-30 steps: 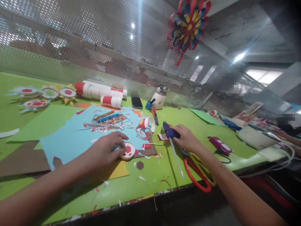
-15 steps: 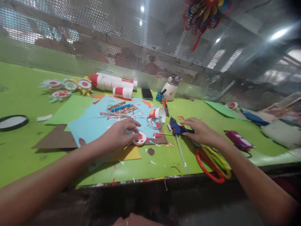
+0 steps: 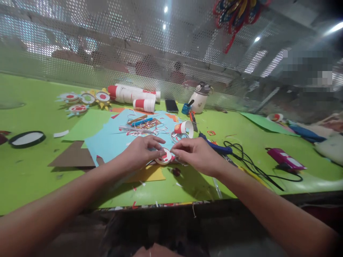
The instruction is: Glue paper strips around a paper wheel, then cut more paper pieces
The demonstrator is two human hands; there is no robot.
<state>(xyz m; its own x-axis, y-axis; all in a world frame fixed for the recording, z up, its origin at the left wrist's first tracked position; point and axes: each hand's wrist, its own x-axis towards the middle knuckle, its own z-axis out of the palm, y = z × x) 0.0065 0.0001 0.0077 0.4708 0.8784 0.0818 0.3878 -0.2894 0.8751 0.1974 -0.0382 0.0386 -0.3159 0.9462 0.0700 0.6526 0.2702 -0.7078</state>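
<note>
My left hand (image 3: 144,150) pinches the left side of a small white paper cup base (image 3: 166,157) with red pieces on its face. Close against the base's right rim, my right hand (image 3: 199,155) has thumb and index finger drawn together; whatever is between them is too small to make out. A blue glue gun (image 3: 221,148) lies just beyond my right wrist, partly hidden by that hand. Its clear glue stick (image 3: 217,188) shows below the forearm. Under the hands are a light blue sheet (image 3: 107,144) and a yellow sheet (image 3: 150,174).
Pens (image 3: 142,121) and paper scraps lie on the blue sheet. A cut paper cup (image 3: 184,128) rests on its side behind my right hand. Stacked cups (image 3: 134,94), a phone (image 3: 171,105) and a white jug (image 3: 199,99) stand farther back. A black cord (image 3: 257,166) and purple device (image 3: 286,159) lie right.
My right hand has let go of the glue gun and moved left to the paper cup base. My left hand still holds the base. The view has shifted slightly.
</note>
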